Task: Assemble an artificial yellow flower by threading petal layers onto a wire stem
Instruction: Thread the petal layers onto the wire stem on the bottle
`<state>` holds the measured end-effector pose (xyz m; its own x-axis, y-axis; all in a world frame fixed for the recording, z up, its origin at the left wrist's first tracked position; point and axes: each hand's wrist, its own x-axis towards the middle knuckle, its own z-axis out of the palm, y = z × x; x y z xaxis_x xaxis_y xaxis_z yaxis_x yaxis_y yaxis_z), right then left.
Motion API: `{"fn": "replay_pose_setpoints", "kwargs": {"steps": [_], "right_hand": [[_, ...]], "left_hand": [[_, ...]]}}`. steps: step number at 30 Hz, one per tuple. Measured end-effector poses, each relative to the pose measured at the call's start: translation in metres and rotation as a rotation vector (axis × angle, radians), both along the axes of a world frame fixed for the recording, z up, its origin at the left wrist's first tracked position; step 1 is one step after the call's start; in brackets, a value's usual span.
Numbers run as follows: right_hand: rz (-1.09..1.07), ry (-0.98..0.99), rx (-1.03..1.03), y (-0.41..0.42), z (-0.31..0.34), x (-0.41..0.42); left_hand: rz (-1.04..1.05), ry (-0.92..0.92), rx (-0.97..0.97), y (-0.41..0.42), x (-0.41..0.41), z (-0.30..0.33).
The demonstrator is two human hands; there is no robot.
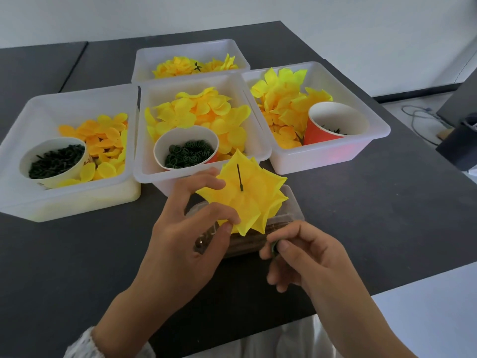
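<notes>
Item 1: clear plastic container (293,202) on the dark grey tabletop (374,223). I see only its right rim and a brown interior; the flower and both hands cover the rest, and I cannot make out the contents.

Item 2: layered yellow fabric flower (247,197), held above that container, just in front of the middle white plastic bin (180,177). Its underside faces me. The thin dark wire stem (239,177) rises from its centre, long axis running up and slightly away, tip toward the bins.

Item 3: left hand (185,244), thumb and fingers pinching the flower's lower-left petals.

Item 4: right hand (307,257), fingers curled, pinching a small dark green piece (274,246), mostly hidden, shape unclear.

Item 5: four white bins of yellow petals crowd the far side; paper cups (185,148) of dark green parts stand in three. Bare tabletop lies to the right and near left; the table's edge runs close under my right forearm.
</notes>
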<state>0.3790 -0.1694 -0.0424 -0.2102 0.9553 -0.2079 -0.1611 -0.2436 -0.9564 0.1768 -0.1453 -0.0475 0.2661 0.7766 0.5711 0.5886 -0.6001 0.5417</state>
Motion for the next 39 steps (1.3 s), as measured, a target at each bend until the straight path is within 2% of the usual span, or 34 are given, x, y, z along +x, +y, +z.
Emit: {"fn": "replay_pose_setpoints", "kwargs": {"steps": [10, 19, 23, 28, 34, 39], "right_hand": [[-0.19, -0.103, 0.302, 0.008, 0.03, 0.023], [-0.196, -0.157, 0.349, 0.01, 0.038, 0.027], [-0.173, -0.203, 0.445, 0.018, 0.047, 0.023], [-0.147, -0.378, 0.634, 0.053, 0.069, 0.01], [-0.006, -0.628, 0.835, 0.082, 0.086, -0.009], [0.064, -0.678, 0.91, 0.089, 0.085, -0.014]], "left_hand": [[-0.022, 0.013, -0.008, -0.001, 0.004, 0.0], [0.003, 0.045, 0.018, -0.001, 0.007, 0.002], [0.005, 0.041, 0.011, -0.001, 0.006, 0.003], [-0.011, -0.036, -0.012, -0.003, 0.007, 0.01], [0.018, 0.049, 0.006, -0.005, 0.01, 0.01], [0.0, 0.034, -0.002, -0.005, 0.006, 0.003]]}}
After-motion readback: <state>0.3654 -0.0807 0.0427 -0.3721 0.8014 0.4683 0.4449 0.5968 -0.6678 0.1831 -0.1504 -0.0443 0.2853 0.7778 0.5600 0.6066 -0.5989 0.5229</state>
